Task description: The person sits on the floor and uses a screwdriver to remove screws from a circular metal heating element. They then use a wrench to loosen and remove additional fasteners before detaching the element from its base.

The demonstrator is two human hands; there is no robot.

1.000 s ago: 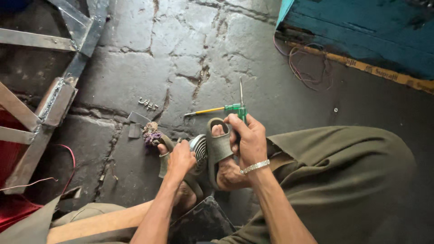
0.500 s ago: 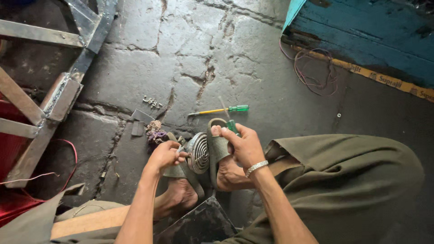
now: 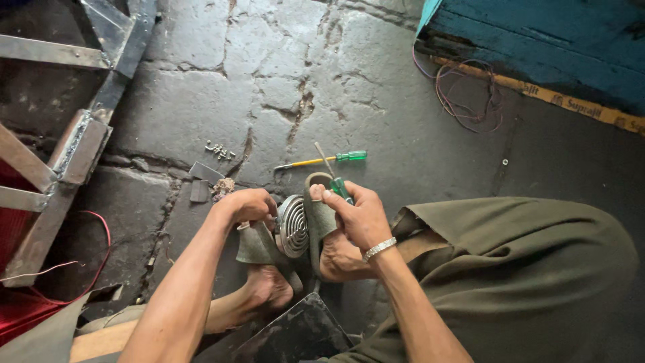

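Observation:
My left hand (image 3: 247, 205) grips the left side of a small round metal part with ribbed fins (image 3: 293, 225) that sits between grey-green sandals (image 3: 317, 215) under my bare feet (image 3: 269, 286). My right hand (image 3: 359, 215), with a metal bracelet on the wrist, holds a green-handled screwdriver (image 3: 334, 180) whose shaft points up and away, and it also presses the right side of the ribbed part. A second screwdriver (image 3: 322, 160), with a yellow shaft and green handle, lies on the stone floor just beyond my hands.
Several small screws (image 3: 219, 150) and dark flat pieces (image 3: 201, 181) lie on the cracked stone floor (image 3: 201, 87). A metal frame (image 3: 74, 141) stands at the left with red wire (image 3: 101, 242). A teal box (image 3: 537, 40) and loose wires (image 3: 463, 94) are at the top right. A dark plate (image 3: 295, 336) lies near my feet.
My right hand has lowered the green-handled screwdriver closer to the ribbed part. My left hand has shifted left and up onto the part's side. The view has drifted slightly.

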